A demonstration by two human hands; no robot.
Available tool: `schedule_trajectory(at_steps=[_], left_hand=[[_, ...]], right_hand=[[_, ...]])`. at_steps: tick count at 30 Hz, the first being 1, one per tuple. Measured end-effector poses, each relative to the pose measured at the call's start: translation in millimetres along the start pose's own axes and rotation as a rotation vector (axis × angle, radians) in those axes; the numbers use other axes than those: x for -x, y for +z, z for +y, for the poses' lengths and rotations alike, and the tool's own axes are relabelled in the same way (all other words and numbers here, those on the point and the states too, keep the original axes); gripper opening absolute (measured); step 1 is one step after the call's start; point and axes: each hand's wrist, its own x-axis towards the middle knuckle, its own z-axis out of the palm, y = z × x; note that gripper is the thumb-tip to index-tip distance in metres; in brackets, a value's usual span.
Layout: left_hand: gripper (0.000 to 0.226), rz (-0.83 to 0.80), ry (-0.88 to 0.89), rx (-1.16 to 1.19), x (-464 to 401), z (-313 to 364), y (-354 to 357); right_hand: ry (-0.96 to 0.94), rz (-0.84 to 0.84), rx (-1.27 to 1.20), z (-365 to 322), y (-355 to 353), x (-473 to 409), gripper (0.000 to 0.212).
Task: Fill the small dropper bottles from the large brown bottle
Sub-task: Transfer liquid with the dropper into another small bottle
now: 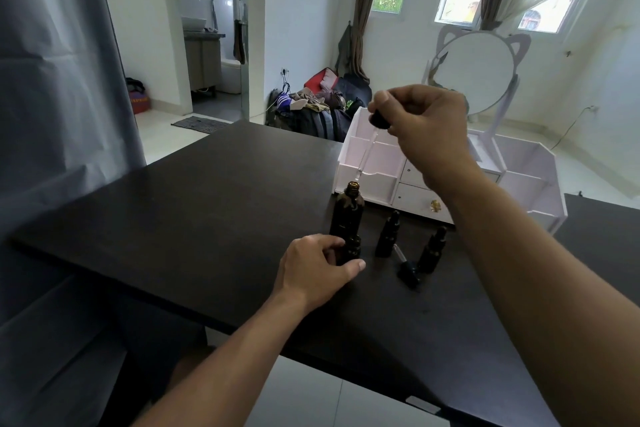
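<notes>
No label or writing reads on any bottle. Your right hand [426, 128] pinches a dropper [372, 135] by its black bulb, its glass tip just above the open mouth of the large brown bottle [347, 211]. Your left hand [317, 270] grips a small dropper bottle [350, 250] touching the large bottle's base. Two capped dropper bottles [388, 236] and a loose dropper [405, 263] stand near them; the dark table [207, 211] lies bare to your left.

A home bedroom: vanity mirror [474, 71], curtains [362, 3], bags [322, 107] on floor.
</notes>
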Motion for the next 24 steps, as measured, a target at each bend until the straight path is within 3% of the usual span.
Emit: schedule_trajectory(at_steps=[6,16,24], left_hand=[[0.051,0.002,0.019,0.106,2,-2,-1],[0.025,-0.036,-0.045,0.108,1,0,-2],[0.036,-0.028,-0.074,0.084,-1,-1,-1]], right_hand=[[0.03,-0.066,-0.018,-3,-8,17,0.015],[0.094,-0.188,-0.029,18,-4,47,0.009],[0.126,-0.181,-0.076,23,2,54,0.009]])
